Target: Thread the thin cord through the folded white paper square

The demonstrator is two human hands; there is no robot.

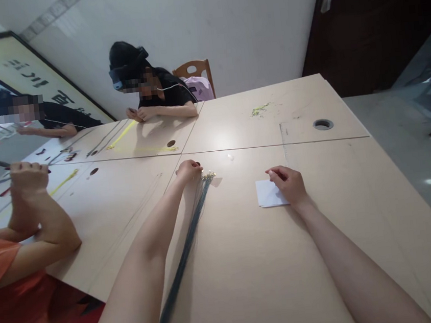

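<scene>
My left hand (188, 170) is closed beside the upper end of a bundle of thin dark blue-grey cords (193, 225). A small dark spot shows at its fingertips; what it pinches, if anything, is too small to name. Small gold-coloured ends (209, 175) cluster at the top of the bundle, which runs down to the table's near edge. My right hand (290, 183) is curled, thumb and forefinger together, above a small stack of white paper (268, 196) and partly covering it. Whether those fingers hold anything cannot be made out.
A clear ruler (283, 141) lies beyond my right hand. Yellow-green scraps (260, 109) and a round cable hole (323, 124) are farther back. To my left, a person in orange (2, 261) rests elbows on the table (243, 277); two people in black sit opposite, near yellow cords (122, 135).
</scene>
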